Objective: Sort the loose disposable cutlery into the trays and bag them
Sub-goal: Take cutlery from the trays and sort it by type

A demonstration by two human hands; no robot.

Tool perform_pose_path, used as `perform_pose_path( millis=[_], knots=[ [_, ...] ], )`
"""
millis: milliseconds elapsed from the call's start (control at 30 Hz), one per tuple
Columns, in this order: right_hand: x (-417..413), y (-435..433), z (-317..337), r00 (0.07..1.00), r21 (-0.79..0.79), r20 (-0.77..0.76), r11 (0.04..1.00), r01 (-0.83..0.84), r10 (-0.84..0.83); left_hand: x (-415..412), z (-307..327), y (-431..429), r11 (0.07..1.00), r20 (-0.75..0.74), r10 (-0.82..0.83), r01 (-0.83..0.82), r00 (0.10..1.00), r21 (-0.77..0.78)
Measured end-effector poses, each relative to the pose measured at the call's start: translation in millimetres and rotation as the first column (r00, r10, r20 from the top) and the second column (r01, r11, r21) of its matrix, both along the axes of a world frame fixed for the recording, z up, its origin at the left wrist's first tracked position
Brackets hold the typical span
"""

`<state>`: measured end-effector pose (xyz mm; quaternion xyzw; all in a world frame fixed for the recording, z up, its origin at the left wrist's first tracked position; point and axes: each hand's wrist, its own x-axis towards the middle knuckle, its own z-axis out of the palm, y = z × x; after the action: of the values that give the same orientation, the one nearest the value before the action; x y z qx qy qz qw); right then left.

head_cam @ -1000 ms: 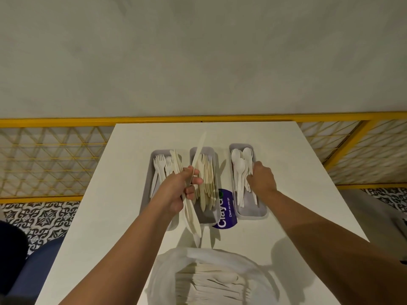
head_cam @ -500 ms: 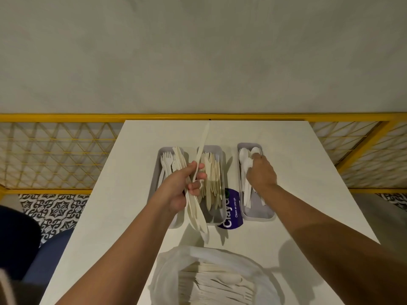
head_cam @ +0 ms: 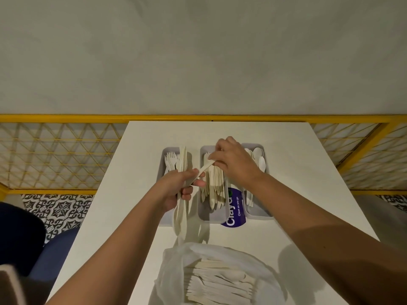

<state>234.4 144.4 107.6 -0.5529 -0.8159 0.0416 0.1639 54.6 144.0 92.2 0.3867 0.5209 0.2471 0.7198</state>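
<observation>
The left hand [head_cam: 176, 190] grips a bundle of knives [head_cam: 182, 188] over the left tray [head_cam: 164, 216], the right hand [head_cam: 233, 161] pinches one knife [head_cam: 206, 167] above the middle tray [head_cam: 209, 216], near the bag [head_cam: 176, 271]

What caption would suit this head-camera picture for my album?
Left hand grips a bundle of cutlery while right hand pulls one piece above three sorting trays.

A purple sticker [head_cam: 236, 213] on the table [head_cam: 136, 194] reads "Clay…" and "Clean as you go".
</observation>
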Motion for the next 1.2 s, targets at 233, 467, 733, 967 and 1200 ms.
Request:
perform_pose_path(
  millis=[233,467,733,967,1200],
  knots=[
    [7,2,-24,0.958,-0.241,-0.042,0.933,0.265,-0.283,-20,-8,3,0.989,0.168,0.127,-0.113,0.978,-0.092],
    [-15,7,-66,0.838,-0.547,-0.148,0.749,0.373,-0.525,-25,-11,-2,0.972,0.361,0.218,-0.171,0.906,-0.160],
    [-35,-1,-58,0.857,-0.484,-0.220,0.815,0.319,-0.465,-28,-17,-7,0.951,0.492,0.291,-0.194,0.821,-0.239],
    [-66,-47,-10,0.671,-0.664,-0.613,0.731,-0.154,-0.416,-24,-12,-4,0.913,0.527,0.407,-0.330,0.746,-0.239],
    [-74,-65,-11,0.684,-0.555,-0.629,0.830,-0.061,-0.370,-17,-3,-17,0.897,0.479,0.440,-0.402,0.759,-0.187]
  ],
)
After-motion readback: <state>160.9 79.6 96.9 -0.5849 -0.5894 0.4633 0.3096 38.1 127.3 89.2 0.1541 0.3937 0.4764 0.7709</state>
